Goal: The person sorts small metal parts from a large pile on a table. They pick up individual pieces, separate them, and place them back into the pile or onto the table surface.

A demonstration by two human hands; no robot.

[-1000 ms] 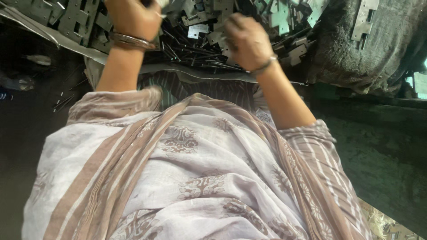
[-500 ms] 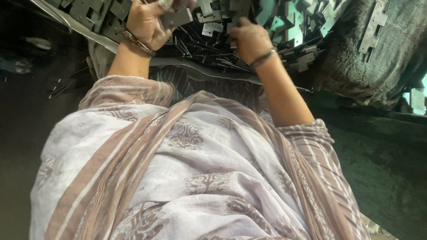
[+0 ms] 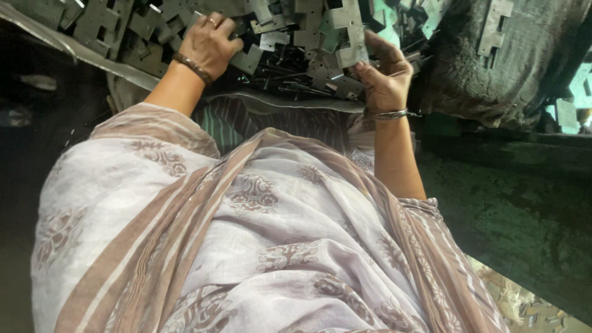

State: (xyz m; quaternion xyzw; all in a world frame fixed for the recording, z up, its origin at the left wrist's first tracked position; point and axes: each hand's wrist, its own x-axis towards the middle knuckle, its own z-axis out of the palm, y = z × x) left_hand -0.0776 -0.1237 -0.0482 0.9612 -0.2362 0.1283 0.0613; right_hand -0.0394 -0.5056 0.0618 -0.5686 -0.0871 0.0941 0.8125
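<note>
A heap of flat grey metal stampings (image 3: pixel 296 37) is seen along the top of the view, spread over a metal tray (image 3: pixel 55 43) whose edge runs across in front of the person. The left hand (image 3: pixel 208 44) is laid palm-down on the heap, its fingers curled over 1 notched plate (image 3: pixel 248 60); whether that plate is truly gripped cannot be told. The right hand (image 3: pixel 385 77) is raised just beside it, and a slotted metal bracket (image 3: pixel 348 43) is pinched upright between thumb and fingers. A bangle is worn on each wrist. A dark rough sack (image 3: pixel 493 80) with 1 more stamping on it lies to the right. A pale patterned garment (image 3: pixel 246 246) fills the lower view.
</note>
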